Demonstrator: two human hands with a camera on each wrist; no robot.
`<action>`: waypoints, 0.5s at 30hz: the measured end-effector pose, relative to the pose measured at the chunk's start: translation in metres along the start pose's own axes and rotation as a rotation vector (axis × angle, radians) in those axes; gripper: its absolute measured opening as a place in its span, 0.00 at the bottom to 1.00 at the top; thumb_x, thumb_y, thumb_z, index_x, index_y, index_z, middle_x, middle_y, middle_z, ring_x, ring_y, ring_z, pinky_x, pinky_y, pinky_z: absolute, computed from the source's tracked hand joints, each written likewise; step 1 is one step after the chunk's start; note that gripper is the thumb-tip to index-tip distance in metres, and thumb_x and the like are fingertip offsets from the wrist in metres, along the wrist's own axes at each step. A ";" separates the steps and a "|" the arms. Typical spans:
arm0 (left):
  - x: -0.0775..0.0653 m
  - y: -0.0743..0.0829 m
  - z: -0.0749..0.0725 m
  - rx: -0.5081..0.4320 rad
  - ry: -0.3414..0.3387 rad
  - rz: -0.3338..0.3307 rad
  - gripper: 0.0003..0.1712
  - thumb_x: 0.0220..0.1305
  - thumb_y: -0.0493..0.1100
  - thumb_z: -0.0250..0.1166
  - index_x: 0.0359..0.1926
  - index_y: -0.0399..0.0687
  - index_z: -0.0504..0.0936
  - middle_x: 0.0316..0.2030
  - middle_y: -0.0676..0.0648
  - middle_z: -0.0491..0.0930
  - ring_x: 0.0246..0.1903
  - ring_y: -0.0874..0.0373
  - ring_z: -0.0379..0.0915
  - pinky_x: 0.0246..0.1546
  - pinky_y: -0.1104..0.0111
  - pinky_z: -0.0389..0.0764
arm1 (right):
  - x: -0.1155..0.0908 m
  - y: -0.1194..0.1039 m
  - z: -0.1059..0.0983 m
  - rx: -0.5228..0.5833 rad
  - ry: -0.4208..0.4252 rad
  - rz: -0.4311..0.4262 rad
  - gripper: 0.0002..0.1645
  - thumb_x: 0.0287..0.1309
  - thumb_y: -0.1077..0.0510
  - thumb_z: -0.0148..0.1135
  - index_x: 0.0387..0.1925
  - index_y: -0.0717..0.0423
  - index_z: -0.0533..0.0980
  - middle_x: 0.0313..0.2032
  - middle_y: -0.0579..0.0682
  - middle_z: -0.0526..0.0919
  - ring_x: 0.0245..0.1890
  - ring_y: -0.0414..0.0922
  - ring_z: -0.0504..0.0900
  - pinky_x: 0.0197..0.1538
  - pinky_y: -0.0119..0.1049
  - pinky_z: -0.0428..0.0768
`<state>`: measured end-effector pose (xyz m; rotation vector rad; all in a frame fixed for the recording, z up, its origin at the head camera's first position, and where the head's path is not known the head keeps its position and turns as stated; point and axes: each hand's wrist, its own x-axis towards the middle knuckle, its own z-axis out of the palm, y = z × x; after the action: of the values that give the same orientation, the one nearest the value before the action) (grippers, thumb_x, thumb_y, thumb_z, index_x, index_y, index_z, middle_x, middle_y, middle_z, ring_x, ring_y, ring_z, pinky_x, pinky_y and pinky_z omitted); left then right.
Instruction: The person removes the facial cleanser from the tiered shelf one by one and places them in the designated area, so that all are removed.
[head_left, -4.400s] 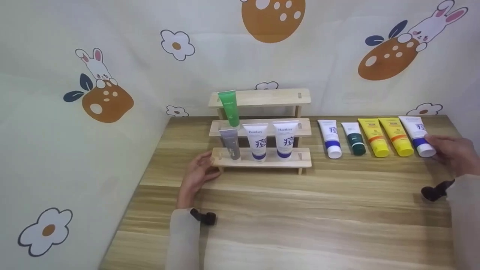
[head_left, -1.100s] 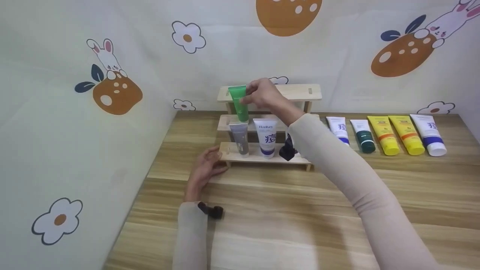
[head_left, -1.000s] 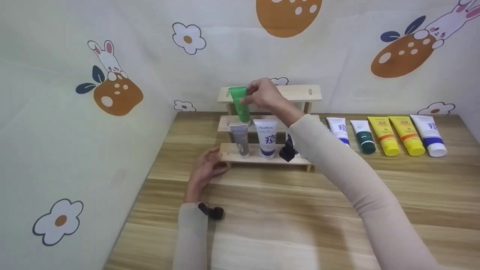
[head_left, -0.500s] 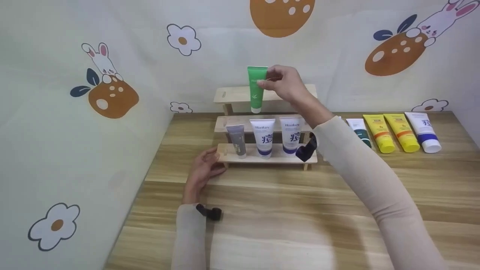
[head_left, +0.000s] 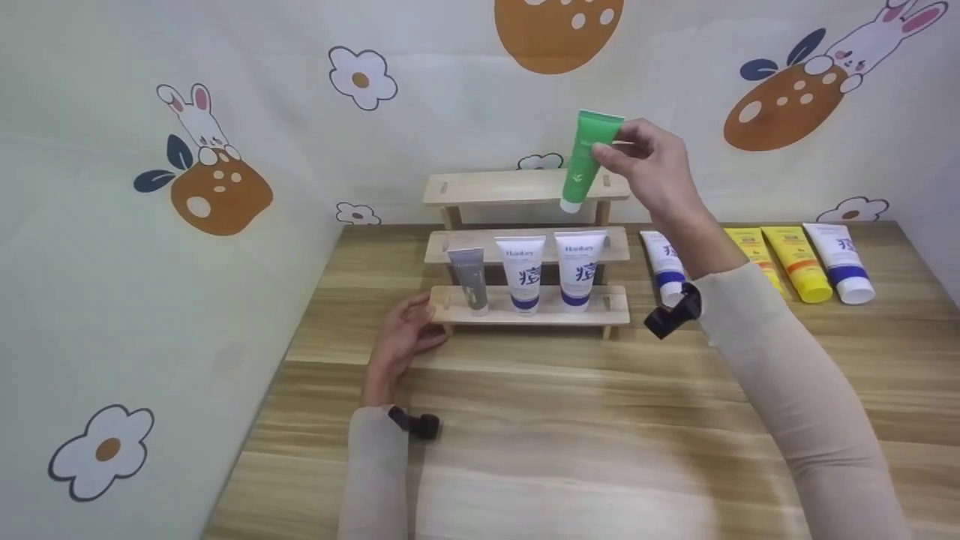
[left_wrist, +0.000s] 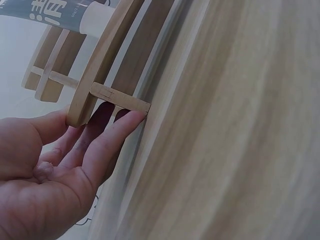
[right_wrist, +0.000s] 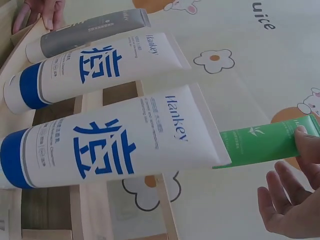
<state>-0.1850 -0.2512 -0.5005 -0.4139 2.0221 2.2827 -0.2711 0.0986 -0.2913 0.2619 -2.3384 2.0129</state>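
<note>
Booth-like display setting, bunny-printed walls (head_left: 450,112), wood-grain table (head_left: 525,435), tiered wooden rack (head_left: 495,191)

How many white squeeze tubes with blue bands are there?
4: middle standing tube and right standing tube on the bottom shelf of the pale wooden rack; left lying tube and right lying tube on the wood-grain table. The beige-sleeved right arm may hide others.
</note>
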 end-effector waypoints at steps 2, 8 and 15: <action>0.000 0.000 0.000 0.001 -0.001 -0.002 0.24 0.76 0.35 0.53 0.70 0.38 0.66 0.62 0.31 0.73 0.44 0.51 0.83 0.49 0.55 0.90 | -0.004 0.002 -0.008 0.031 0.031 -0.010 0.22 0.64 0.50 0.67 0.56 0.52 0.77 0.52 0.45 0.79 0.58 0.44 0.78 0.72 0.43 0.75; -0.002 0.000 0.000 0.026 -0.017 0.002 0.24 0.77 0.36 0.52 0.71 0.38 0.66 0.64 0.32 0.69 0.58 0.43 0.75 0.50 0.56 0.90 | -0.020 0.015 -0.031 0.162 0.130 -0.076 0.19 0.60 0.56 0.70 0.52 0.54 0.78 0.48 0.46 0.82 0.54 0.44 0.81 0.69 0.38 0.79; -0.002 0.000 -0.002 0.052 -0.008 0.003 0.24 0.76 0.38 0.54 0.70 0.40 0.67 0.65 0.34 0.70 0.64 0.38 0.71 0.49 0.57 0.90 | -0.043 0.036 -0.057 0.207 0.161 -0.049 0.21 0.59 0.56 0.71 0.53 0.54 0.78 0.47 0.45 0.83 0.51 0.41 0.82 0.53 0.21 0.85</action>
<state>-0.1831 -0.2526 -0.5006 -0.3977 2.0746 2.2242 -0.2390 0.1644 -0.3234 0.1567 -2.0138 2.1655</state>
